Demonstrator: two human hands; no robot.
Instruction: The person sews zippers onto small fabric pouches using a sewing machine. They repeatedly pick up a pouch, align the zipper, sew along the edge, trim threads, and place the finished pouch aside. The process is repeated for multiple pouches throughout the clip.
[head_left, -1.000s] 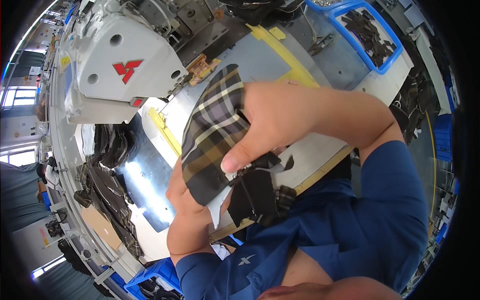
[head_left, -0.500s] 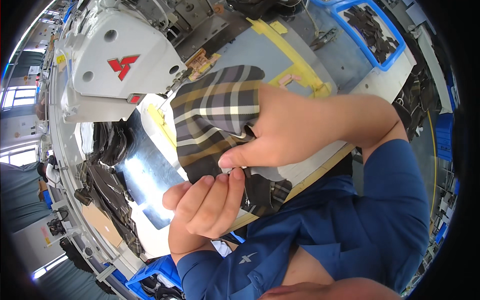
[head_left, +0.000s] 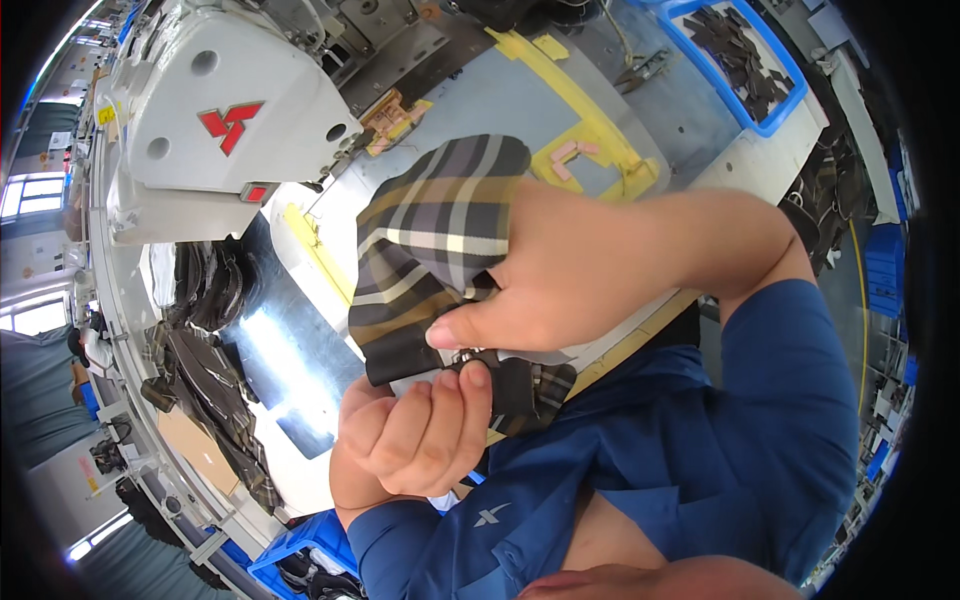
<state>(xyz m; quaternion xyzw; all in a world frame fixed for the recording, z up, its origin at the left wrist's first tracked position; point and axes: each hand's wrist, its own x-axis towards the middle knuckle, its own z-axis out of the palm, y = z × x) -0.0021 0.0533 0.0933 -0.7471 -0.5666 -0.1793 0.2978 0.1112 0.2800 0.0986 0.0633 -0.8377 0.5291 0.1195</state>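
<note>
A folded piece of olive, grey and cream plaid fabric (head_left: 430, 215) with a black band is held over the work surface, just below a white sewing machine (head_left: 225, 130). My right hand (head_left: 560, 270) grips it from the right, thumb lying on the fabric. Below that thumb, my left hand (head_left: 415, 430) has its fingers curled around the lower edge, beside a small metal zipper slider (head_left: 470, 355) and a dark zipped strip (head_left: 515, 390). The left thumb is mostly hidden.
A blue-rimmed tray (head_left: 783, 115) of dark small pieces sits at the upper right. Dark fabric stacks (head_left: 205, 285) and plaid pieces (head_left: 210, 400) lie to the left. A blue crate (head_left: 290, 550) is low left. A metal plate with yellow tape (head_left: 620, 165) is behind the fabric.
The fabric has turned and spread flatter. My left hand has come forward from behind it, fingers curled at its lower edge, and shifted slightly downward since half a second ago.
</note>
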